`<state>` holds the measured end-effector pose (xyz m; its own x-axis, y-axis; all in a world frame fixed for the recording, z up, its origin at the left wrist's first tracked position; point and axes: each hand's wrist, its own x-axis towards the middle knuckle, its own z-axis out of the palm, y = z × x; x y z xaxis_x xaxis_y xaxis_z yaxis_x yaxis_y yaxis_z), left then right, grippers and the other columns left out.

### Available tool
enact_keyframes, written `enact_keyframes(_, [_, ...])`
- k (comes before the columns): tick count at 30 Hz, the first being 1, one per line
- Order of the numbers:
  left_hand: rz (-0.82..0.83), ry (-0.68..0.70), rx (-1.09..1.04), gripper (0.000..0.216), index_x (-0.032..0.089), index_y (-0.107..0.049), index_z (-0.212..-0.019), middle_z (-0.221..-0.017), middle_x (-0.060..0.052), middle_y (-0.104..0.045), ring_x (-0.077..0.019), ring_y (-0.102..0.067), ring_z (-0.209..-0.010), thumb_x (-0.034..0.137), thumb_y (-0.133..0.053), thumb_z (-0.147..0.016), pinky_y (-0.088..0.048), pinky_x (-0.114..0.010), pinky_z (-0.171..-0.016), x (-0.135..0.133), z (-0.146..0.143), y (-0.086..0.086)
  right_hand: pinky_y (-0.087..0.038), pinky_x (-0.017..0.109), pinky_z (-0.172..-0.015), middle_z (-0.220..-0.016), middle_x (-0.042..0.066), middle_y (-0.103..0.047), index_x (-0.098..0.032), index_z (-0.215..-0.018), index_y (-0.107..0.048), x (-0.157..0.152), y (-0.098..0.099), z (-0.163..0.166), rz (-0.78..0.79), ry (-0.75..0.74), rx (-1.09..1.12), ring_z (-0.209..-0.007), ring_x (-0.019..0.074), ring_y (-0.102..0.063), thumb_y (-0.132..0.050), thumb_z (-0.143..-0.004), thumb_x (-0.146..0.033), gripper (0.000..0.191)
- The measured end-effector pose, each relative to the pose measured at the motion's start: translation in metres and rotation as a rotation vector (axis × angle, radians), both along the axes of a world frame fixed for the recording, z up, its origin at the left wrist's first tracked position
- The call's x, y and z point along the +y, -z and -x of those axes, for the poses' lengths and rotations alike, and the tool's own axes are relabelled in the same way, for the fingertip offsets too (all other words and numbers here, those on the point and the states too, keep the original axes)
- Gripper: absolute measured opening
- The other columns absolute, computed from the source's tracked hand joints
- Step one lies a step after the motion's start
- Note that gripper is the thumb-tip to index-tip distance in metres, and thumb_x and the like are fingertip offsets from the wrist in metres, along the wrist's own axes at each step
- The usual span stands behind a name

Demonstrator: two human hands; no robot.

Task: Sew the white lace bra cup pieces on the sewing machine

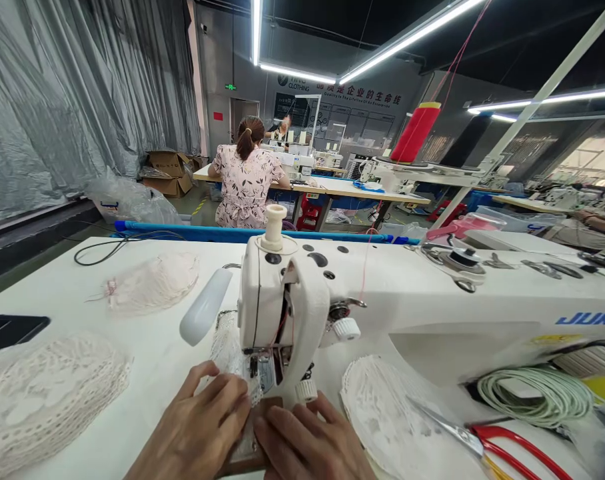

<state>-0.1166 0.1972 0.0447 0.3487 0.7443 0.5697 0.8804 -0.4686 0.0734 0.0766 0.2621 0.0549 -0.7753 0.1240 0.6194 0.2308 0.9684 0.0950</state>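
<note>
White lace [226, 343] at the sewing machine [382, 283]

From where I stand, both hands are low by the needle area: the left hand [202, 420] has its fingertips at the lace, the right hand [312, 440] lies over a brown piece [271, 404]. Red-handled scissors [476, 440] lie to the right, a dark phone [15, 331] far left. Beyond, a co-worker [246, 183] sits with their back to us.

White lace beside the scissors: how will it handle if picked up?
The white lace is probably floppy, given its wrinkles, and likely light for its size, looking thin. Lifting it may drag the scissors, which overlap it.
</note>
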Motion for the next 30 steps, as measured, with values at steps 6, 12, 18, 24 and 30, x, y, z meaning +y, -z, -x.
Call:
enact_keyframes(6, [-0.020, -0.020, -0.009, 0.023, 0.021, -0.057, -0.083, -0.079, 0.001, -0.061, -0.0146, -0.057, -0.073, 0.010, -0.039, -0.090, -0.031, -0.035, -0.083, -0.001, -0.003, -0.002, -0.029, 0.030, -0.054, -0.073, 0.002, -0.058, -0.015, -0.108, -0.057, 0.000, -0.002, 0.003, 0.007, 0.055, -0.053, -0.058, 0.0143, -0.051, -0.030, -0.098, -0.039, 0.038])
enact_keyframes(12, [-0.132, -0.035, 0.006, 0.032, 0.017, -0.059, -0.091, -0.075, 0.001, -0.063, -0.0126, -0.058, -0.069, 0.002, -0.032, -0.090, -0.032, -0.033, -0.080, 0.002, -0.007, -0.011, -0.023, 0.030, -0.052, -0.066, 0.000, -0.055, -0.016, -0.091, -0.059, -0.002, 0.000, 0.009, -0.002, 0.089, 0.032, -0.052, 0.0125, -0.048, -0.019, -0.101, -0.037, 0.047])
enact_keyframes(18, [-0.089, -0.031, -0.024, 0.033, 0.021, -0.058, -0.084, -0.072, 0.003, -0.061, -0.0128, -0.057, -0.065, 0.001, -0.032, -0.087, -0.031, -0.034, -0.081, 0.002, -0.008, -0.007, -0.022, 0.030, -0.051, -0.061, -0.001, -0.052, -0.017, -0.087, -0.059, 0.001, -0.001, 0.009, -0.064, 0.082, 0.080, -0.048, 0.0119, -0.046, -0.028, -0.099, -0.026, 0.034])
enact_keyframes(24, [0.022, -0.054, -0.047, 0.017, 0.023, -0.056, -0.076, -0.076, 0.003, -0.060, -0.0151, -0.057, -0.072, 0.010, -0.048, -0.083, -0.034, -0.034, -0.080, -0.001, -0.005, -0.004, -0.025, 0.029, -0.052, -0.062, -0.001, -0.052, -0.018, -0.092, -0.059, 0.005, 0.004, 0.008, -0.059, 0.081, 0.056, -0.049, 0.0128, -0.047, -0.022, -0.100, -0.037, 0.041])
enact_keyframes(30, [0.087, -0.061, -0.095, 0.021, 0.022, -0.054, -0.077, -0.082, 0.006, -0.060, -0.0124, -0.057, -0.076, 0.004, -0.046, -0.082, -0.029, -0.035, -0.083, 0.008, 0.000, -0.008, -0.028, 0.028, -0.052, -0.069, 0.002, -0.055, -0.018, -0.103, -0.057, 0.010, 0.007, 0.007, -0.029, 0.021, 0.011, -0.051, 0.0132, -0.047, -0.015, -0.097, -0.052, 0.054])
